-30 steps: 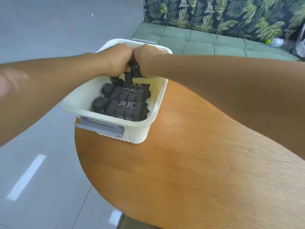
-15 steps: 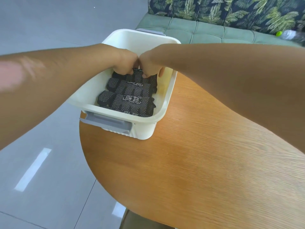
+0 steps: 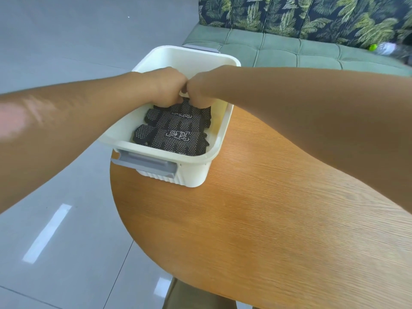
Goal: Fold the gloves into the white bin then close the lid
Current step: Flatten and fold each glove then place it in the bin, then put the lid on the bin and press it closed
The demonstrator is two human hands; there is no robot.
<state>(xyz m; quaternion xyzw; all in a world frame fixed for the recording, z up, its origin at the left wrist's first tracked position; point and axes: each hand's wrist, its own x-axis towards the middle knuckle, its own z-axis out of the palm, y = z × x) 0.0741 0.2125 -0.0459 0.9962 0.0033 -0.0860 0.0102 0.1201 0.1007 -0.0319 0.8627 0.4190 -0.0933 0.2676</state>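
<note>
A white bin (image 3: 196, 172) with grey handles stands at the left end of a wooden table (image 3: 267, 219). Inside lie black gloves (image 3: 176, 134) with white dots, folded and laid side by side. My left hand (image 3: 166, 86) and my right hand (image 3: 200, 90) are both down inside the bin, knuckles touching, fingers curled onto the far black glove (image 3: 185, 107) and pressing it against the stack. My fingertips are hidden behind my knuckles. No lid is in view.
A green cushioned bench (image 3: 289, 52) with a leaf-print back stands behind the table; a plastic bottle (image 3: 383, 48) lies on it at the right. Grey tiled floor (image 3: 55, 219) lies to the left. The bin's left side overhangs the table edge.
Both hands have lowered the far glove from above the stack down onto the gloves in the bin. The view has shifted slightly; the bin has stayed put.
</note>
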